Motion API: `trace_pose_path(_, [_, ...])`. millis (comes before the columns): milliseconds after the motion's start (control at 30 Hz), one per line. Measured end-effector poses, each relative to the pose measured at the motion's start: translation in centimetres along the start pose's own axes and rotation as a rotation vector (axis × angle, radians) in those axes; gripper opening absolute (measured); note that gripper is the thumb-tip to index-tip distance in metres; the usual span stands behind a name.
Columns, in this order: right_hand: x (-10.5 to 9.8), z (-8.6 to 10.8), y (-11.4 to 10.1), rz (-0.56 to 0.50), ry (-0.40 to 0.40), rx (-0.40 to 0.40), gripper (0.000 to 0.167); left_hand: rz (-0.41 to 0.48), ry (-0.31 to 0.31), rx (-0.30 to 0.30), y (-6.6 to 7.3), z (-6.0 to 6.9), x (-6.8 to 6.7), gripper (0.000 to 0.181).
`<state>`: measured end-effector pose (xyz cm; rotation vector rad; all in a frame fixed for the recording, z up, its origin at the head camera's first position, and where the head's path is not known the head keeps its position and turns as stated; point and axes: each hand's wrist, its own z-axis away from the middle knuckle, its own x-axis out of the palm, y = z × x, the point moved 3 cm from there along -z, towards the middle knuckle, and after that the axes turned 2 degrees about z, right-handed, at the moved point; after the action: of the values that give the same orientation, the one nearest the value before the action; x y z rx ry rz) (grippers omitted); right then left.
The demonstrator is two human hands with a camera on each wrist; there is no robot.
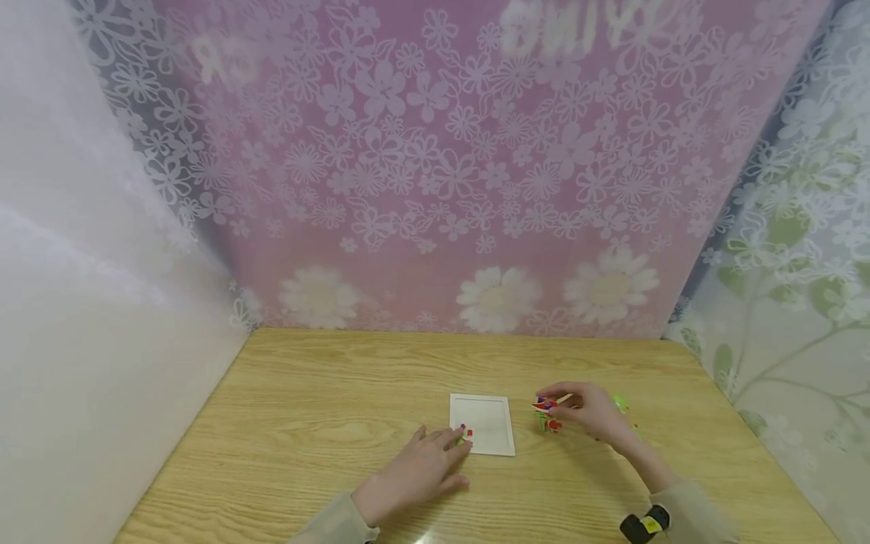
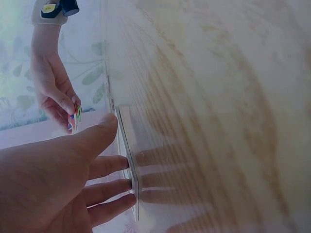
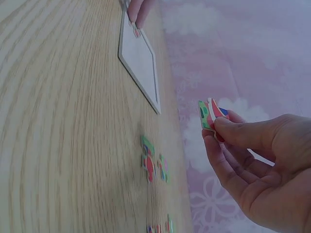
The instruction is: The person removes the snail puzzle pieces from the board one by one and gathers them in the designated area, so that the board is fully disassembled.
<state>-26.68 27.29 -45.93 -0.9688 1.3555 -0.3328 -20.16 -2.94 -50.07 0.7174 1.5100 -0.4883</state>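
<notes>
My right hand is raised above the table and pinches a colourful puzzle piece between thumb and fingers. Green, red, white and blue show on it; whether it is one piece or two stacked, I cannot tell. My left hand rests at the lower left of a shallow white puzzle tray, its fingers relaxed and fingertips at the edge. A small piece with red and green lies in that tray corner, partly hidden by those fingers. In the left wrist view, the left fingers touch the tray's rim.
Below the raised right hand, loose puzzle pieces lie on the wooden table. Bright green pieces lie farther right, partly behind that hand. A flowered pink wall bounds the table's back, with panels at both sides.
</notes>
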Motion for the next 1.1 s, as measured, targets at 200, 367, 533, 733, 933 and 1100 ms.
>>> trace_pose_path(200, [-1.6,1.4,0.9,-0.006,0.025,0.015,0.033,-0.001,-0.01,-0.007,0.0,0.0,0.0,0.058])
trace_pose_path(367, [-2.9,2.7,1.5,0.004,0.041,0.051,0.036,0.004,-0.01,-0.009,0.0,0.0,0.0,0.059])
trace_pose_path(533, [-3.9,4.0,2.3,0.011,0.052,0.116,0.038,0.007,-0.007,-0.011,0.0,-0.1,-0.1,0.058])
trace_pose_path(733, [-4.3,5.3,3.6,0.023,0.032,0.107,0.036,0.012,0.0,-0.007,0.0,0.0,0.0,0.057])
trace_pose_path(933, [-4.1,6.6,5.4,-0.012,-0.025,0.124,0.035,-0.003,0.002,-0.007,-0.1,0.0,0.3,0.058])
trace_pose_path(1100, [-3.6,7.3,6.6,0.021,-0.074,0.11,0.032,-0.008,0.017,-0.005,0.0,0.1,0.4,0.058])
